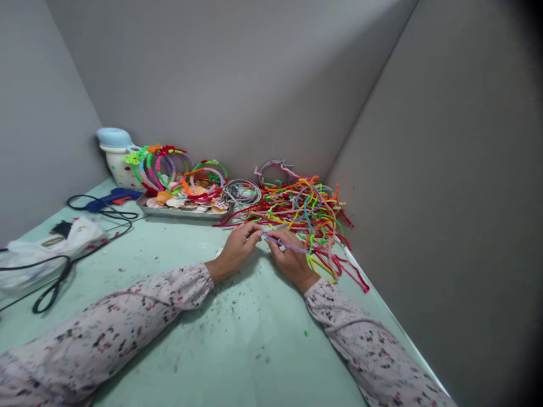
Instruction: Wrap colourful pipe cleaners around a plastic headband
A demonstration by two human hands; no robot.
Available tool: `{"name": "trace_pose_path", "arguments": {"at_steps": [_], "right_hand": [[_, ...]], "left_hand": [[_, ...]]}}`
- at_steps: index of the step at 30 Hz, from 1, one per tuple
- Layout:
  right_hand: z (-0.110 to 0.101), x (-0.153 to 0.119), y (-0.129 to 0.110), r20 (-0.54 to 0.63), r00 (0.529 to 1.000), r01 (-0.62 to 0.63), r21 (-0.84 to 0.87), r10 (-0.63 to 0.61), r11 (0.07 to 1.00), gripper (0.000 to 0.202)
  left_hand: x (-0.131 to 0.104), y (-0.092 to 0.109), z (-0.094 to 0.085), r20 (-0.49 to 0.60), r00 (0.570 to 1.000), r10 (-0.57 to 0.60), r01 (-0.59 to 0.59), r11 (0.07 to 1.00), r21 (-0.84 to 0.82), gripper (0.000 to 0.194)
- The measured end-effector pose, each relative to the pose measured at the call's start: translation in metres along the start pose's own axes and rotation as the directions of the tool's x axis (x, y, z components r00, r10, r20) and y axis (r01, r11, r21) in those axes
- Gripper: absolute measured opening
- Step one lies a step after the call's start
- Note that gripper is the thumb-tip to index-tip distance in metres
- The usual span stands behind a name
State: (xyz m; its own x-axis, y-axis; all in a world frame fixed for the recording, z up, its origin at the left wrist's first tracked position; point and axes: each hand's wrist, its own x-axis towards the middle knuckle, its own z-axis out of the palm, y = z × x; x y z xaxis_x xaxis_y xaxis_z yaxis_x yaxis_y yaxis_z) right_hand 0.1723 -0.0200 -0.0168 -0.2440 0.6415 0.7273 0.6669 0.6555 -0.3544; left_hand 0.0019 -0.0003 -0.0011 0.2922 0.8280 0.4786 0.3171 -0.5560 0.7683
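Over the table, my left hand (240, 246) and my right hand (292, 261) meet fingertip to fingertip. A purple pipe cleaner (288, 245) runs between them, its near end pinched at the fingertips of both hands and its other end trailing right. Just behind the right fingers shows a thin pale grey strip (278, 228); whether a hand grips it I cannot tell. Close beyond my right hand spreads a tangled heap of coloured pipe cleaners (297, 203), some strands reaching down beside the wrist.
Behind my left hand stands a metal tray (186, 213) of seashells (178, 202) with colourful wrapped headbands (161, 169). Grey hoops (244, 192) lie beside it. To the left are a lidded bottle (121, 164), a blue glue gun (112, 198), a black cord (63, 277) and a plastic bag (51, 257).
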Motion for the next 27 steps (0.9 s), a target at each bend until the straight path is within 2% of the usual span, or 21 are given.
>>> {"name": "trace_pose_path", "arguments": {"at_steps": [5,10,15,23,27], "right_hand": [[-0.0005,-0.001,-0.001,-0.039,0.999,-0.008,-0.002,0.008,1.0,0.012],[-0.0023,-0.001,-0.0028,-0.056,0.998,-0.011,-0.012,0.01,1.0,0.012],[-0.005,-0.0004,-0.0035,-0.044,0.998,0.045,-0.022,-0.045,0.999,0.014],[-0.002,-0.0044,0.0029,-0.209,0.974,0.054,-0.155,-0.086,0.986,0.016],[-0.0002,-0.0039,0.0045,-0.233,0.969,0.042,-0.162,-0.08,0.986,0.019]], "left_hand": [[-0.0012,0.0017,-0.0016,0.015,1.0,0.002,-0.002,1.0,-0.014,0.025],[-0.0014,0.0022,-0.0016,0.001,1.0,-0.004,0.004,1.0,0.018,0.022],[-0.0016,0.0033,-0.0015,-0.023,0.999,0.029,-0.028,0.999,0.03,0.022],[-0.0018,0.0082,-0.0029,-0.015,0.997,0.079,-0.077,0.988,0.137,0.02],[-0.003,0.0098,-0.0027,0.006,0.995,0.098,-0.098,0.979,0.177,0.018]]}}
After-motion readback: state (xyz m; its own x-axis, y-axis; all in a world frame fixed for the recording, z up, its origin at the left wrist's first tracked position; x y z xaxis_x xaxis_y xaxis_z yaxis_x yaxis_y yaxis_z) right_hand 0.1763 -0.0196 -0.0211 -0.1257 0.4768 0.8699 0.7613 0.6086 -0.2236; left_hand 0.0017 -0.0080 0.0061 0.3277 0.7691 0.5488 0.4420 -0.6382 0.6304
